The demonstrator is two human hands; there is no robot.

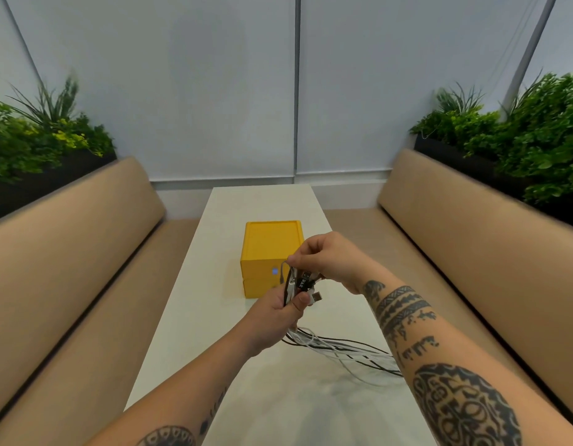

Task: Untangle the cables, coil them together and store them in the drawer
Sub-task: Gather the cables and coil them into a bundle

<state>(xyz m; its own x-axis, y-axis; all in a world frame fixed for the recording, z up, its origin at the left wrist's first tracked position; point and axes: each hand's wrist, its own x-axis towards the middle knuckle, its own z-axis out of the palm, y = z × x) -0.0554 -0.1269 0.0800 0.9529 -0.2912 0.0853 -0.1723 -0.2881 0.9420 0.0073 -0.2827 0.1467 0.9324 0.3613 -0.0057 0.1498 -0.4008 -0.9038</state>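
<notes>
Head view: the left hand (278,312) is curled round a bundle of thin black and white cables (336,347) just below their plug ends (306,284) and holds it above the long white worktop (214,317). The right hand (327,259) sits directly above, with thumb and forefinger pinching one thin lead at the top of the plug cluster. The two hands are close together, almost touching.

The loose lengths drop from the left fist onto the worktop and run off to the person's right, passing under the right forearm. Strands cross one another there, so untangling is judged incomplete. The square yellow plastic drawer box (269,246) stands just beyond the hands at mid-worktop; both tiers appear closed.

Step in hand, as judged: separating a single lead from the bunch. To do it well, the left grip should loosen enough for that lead to slide while keeping the other plugs aligned. The pull should be slow and along the cable's own line — a sideways tug would likely tighten the crossings. The trailing lengths are best left flat on the worktop so that knots stay visible.
</notes>
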